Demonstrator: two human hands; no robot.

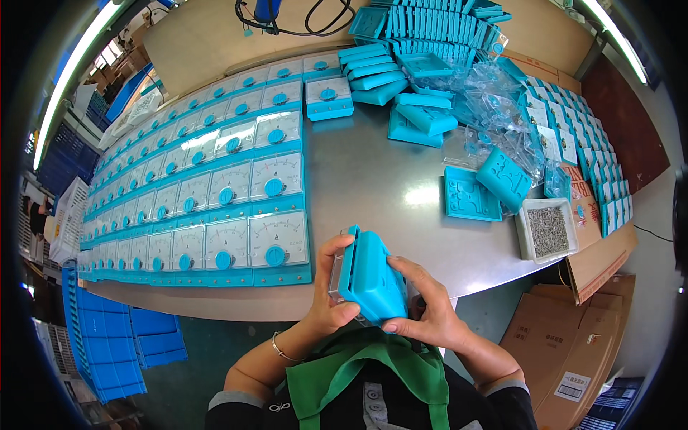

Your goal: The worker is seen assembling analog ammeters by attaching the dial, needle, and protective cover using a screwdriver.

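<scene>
Between both hands, at the table's front edge, I hold a turquoise meter case (pixel 381 278) tilted on its side. A clear cover (pixel 337 276) shows on its left side, and a narrow gap runs between the two turquoise parts. My left hand (pixel 328 287) grips the left side, thumb at the bottom and fingers behind. My right hand (pixel 428 304) clasps the right side, thumb below and forefinger on top. To the left stand rows of assembled ammeters (pixel 278 240) with white dials and turquoise knobs. Another meter (pixel 329 98) sits apart, farther back.
Stacked turquoise housings (pixel 426 32) fill the back, beside clear plastic covers (pixel 494 97). Two loose housings (pixel 471 195) lie near a white tub of small metal screws (pixel 548 231). Dial plates (pixel 616 179) line the right. Blue crates (pixel 107 344) and cardboard (pixel 566 344) stand below the table.
</scene>
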